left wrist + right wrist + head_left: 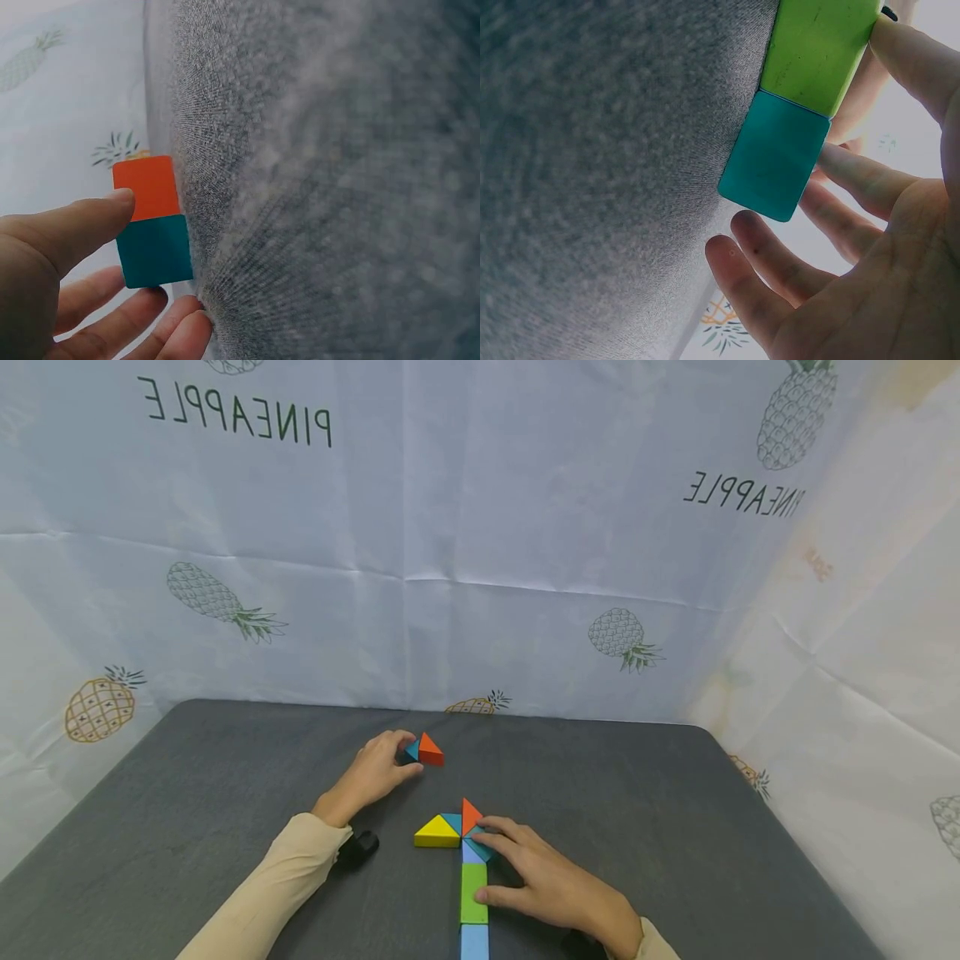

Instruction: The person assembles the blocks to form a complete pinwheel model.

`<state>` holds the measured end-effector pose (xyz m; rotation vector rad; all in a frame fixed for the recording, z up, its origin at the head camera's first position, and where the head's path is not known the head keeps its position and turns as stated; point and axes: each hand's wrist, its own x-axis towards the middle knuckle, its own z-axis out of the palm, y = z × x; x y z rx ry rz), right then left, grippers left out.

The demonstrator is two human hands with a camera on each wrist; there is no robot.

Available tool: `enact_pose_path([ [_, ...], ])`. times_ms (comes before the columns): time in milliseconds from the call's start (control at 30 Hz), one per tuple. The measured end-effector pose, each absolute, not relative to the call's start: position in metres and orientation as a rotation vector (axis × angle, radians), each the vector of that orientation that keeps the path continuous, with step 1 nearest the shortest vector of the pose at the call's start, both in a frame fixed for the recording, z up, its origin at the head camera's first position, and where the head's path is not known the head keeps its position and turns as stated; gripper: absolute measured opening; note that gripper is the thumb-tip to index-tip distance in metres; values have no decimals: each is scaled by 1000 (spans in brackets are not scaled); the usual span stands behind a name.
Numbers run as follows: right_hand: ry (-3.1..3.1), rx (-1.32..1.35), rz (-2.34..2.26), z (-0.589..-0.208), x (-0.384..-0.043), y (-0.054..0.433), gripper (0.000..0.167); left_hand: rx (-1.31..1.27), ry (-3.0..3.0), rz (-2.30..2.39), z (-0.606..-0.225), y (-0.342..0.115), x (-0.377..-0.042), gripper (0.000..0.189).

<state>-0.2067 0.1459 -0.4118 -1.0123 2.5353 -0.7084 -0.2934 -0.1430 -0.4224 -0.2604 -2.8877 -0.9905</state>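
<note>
My left hand (371,772) reaches to the back of the table, thumb and fingers spread around a blue triangular block (412,749) beside an orange one (431,750). In the left wrist view, the thumb tip overlaps the orange block (146,187), with fingertips below the teal-blue block (156,251). Over the nearer row lies my right hand (551,877), its thumb at the green block (472,893) and its fingertips by an orange triangle (470,817) and a teal block (480,847). The right wrist view shows a teal face (775,156) against the green block (821,52).
A yellow triangular block (437,833) and a small blue one (453,821) sit left of the orange triangle. Below it are a lavender block (472,853) and a light-blue block (474,942). Behind the dark table (637,793) hangs a pineapple-print curtain (480,527).
</note>
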Motion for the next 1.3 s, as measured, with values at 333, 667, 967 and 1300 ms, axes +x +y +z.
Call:
enact_pose_path([
  [333, 2546, -1019, -707, -412, -206, 145, 69, -226, -2928, -922, -421, -140, -297, 43],
  [667, 2542, -1013, -709, -412, -206, 145, 69, -222, -2965, -965, -418, -142, -293, 40],
  [967, 2541, -1008, -706, -411, -206, 145, 69, -230, -2976, -922, -420, -146, -293, 29],
  [1300, 2550, -1009, -700, -413, -206, 145, 70, -250, -2931, -933, -419, -146, -290, 23],
])
